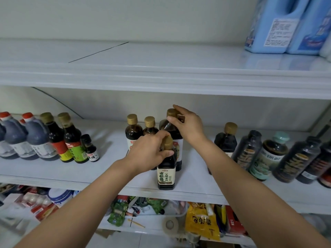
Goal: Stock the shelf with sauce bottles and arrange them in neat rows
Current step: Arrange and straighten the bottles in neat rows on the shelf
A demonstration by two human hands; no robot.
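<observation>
We log the middle shelf (100, 169) as a smooth white board with a soft sheen. The upper shelf (161, 56) is glossier and mirrors the blue jugs (279, 24), which look like semi-gloss moulded plastic with matt printed labels. Front bottle (166, 176): dark, glossy body, and we cannot tell glass from plastic; its cream label is matt and paper-like. Its cap (167, 143) is a dull metallic gold. Rear bottle (176, 135): smooth shoulder with bright highlights. Red caps (27, 115) at left read as shiny plastic. The right-hand bottles (249, 151) seem wrapped in clear, crinkled film. Yellow bag (202, 222) below: glossy, creased plastic.
</observation>
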